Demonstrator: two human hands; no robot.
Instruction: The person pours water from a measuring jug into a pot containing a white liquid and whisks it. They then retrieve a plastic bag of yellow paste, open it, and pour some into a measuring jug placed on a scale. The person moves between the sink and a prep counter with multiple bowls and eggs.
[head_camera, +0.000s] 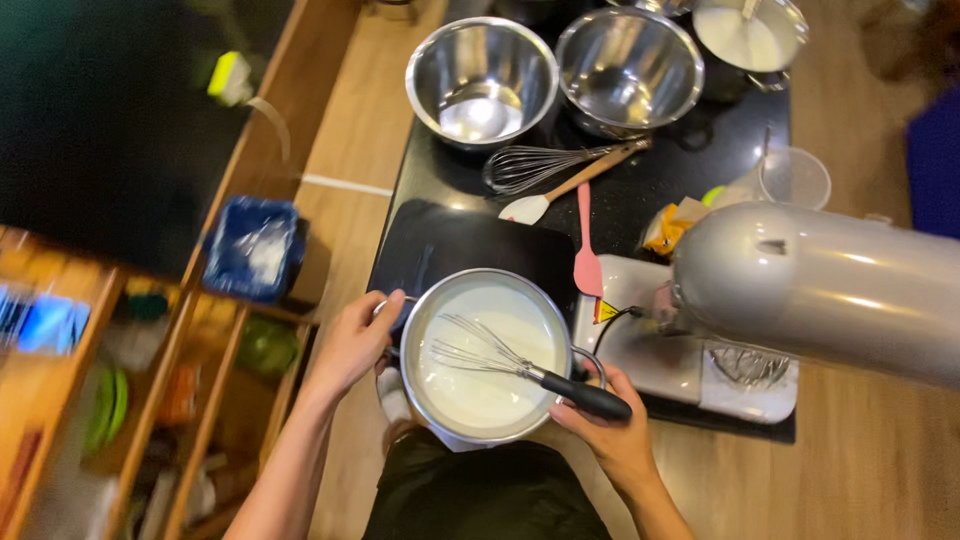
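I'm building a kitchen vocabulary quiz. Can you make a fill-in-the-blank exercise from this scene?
1. The right hand holds a black-handled ____ in the pot of white liquid.
2. The left hand grips the pot's ____.
3. The spatula beside the stand mixer is ____ in colour.
4. Behind the second whisk stand ____ empty steel bowls.

Missing words: whisk; handle; pink; two

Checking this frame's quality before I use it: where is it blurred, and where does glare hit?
Head view: the open drawers at the left edge are motion-blurred, while the pot and whisk stay fairly sharp; glare streaks the stand mixer and spots both steel bowls; the upper left is dark.
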